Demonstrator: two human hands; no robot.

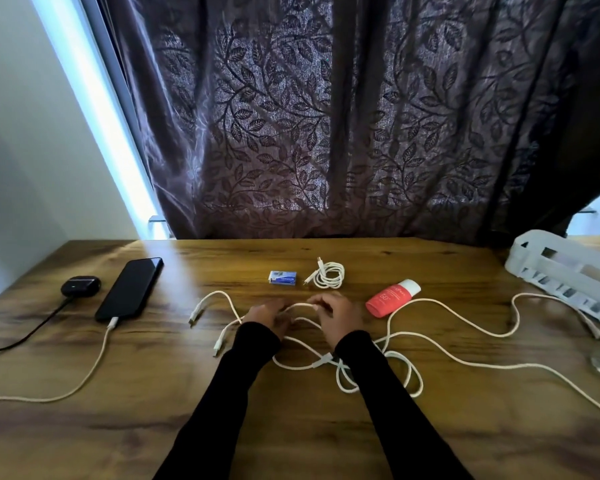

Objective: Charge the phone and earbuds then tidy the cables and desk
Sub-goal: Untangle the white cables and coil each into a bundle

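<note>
Fingers [321, 308] of right hand [336, 315] curled, pinching a stretch of white cable [300, 305]; fingers of left hand [269, 315] curled round the same stretch, a short span of cord bridging the two. Both hands low over wooden desk [153, 393], near its middle, just in front of the small blue box [282, 277]. Cable thin, white, limp, tangled: loose loops lying toward the near edge from the blue box, under and beside the black sleeves [388, 393], long strands trailing away to the right, two plug ends lying free left of the hands. Second white cable, neatly coiled [328, 274], just right of the blue box. Red bottle with white cap [390, 299] lying on its side, farther right of the box. Black phone [130, 289] far left of the box, face up, screen dark, pale cord [94, 367] plugged into its near end. Black earbuds case [80, 286] beyond it, just left of the phone, dark lead [32, 336] attached. White slotted basket [565, 271] at the far right. Dark leaf-patterned curtain [326, 116] behind the desk.
</note>
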